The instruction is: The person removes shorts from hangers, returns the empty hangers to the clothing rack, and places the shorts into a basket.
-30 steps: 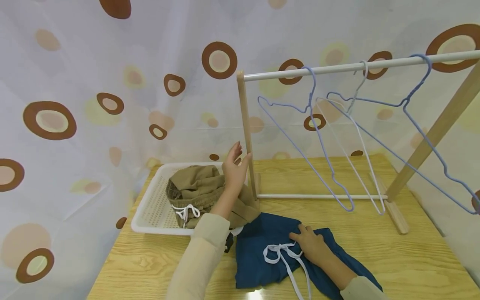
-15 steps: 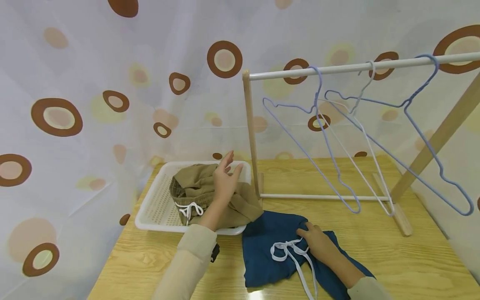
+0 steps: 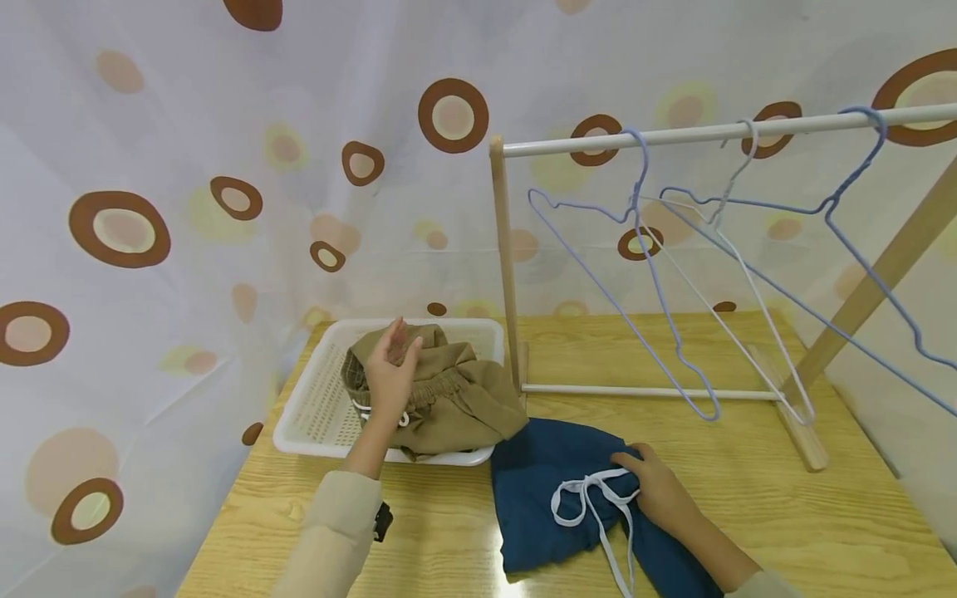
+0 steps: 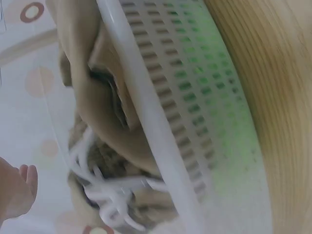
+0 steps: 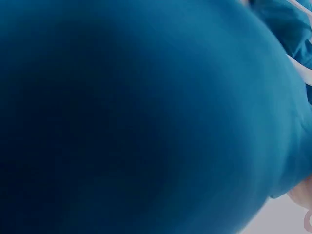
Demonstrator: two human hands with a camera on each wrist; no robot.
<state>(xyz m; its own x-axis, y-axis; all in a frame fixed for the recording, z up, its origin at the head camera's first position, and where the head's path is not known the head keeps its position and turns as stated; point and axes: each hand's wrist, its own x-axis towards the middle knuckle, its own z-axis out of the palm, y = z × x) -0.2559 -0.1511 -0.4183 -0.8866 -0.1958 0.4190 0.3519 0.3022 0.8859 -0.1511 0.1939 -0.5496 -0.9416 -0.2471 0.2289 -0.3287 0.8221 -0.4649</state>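
Blue drawstring pants (image 3: 553,498) with a white cord lie folded on the table in front of the basket. My right hand (image 3: 661,490) grips their upper right edge beside the bow. In the right wrist view the blue cloth (image 5: 195,97) fills nearly everything, hiding most of the hand. Over the white basket (image 3: 299,423), my left hand (image 3: 390,378) hovers with thumb and fingers apart, holding nothing. Khaki drawstring shorts (image 3: 463,407) are heaped in the basket and spill past its right front corner. In the left wrist view, my left hand (image 4: 17,190) shows beyond the shorts' white cord (image 4: 107,190).
Behind the pants stands a wooden rack with a white top rail (image 3: 568,146). From it hang a light blue hanger (image 3: 598,286), a white hanger (image 3: 755,286) and a darker blue hanger (image 3: 792,286). A spotted curtain (image 3: 224,291) backs the wood-grain table (image 3: 419,540).
My left hand has moved left and down, from beside the rack post to above the khaki shorts. The right hand stays at the blue pants, whose gripped edge has shifted slightly.
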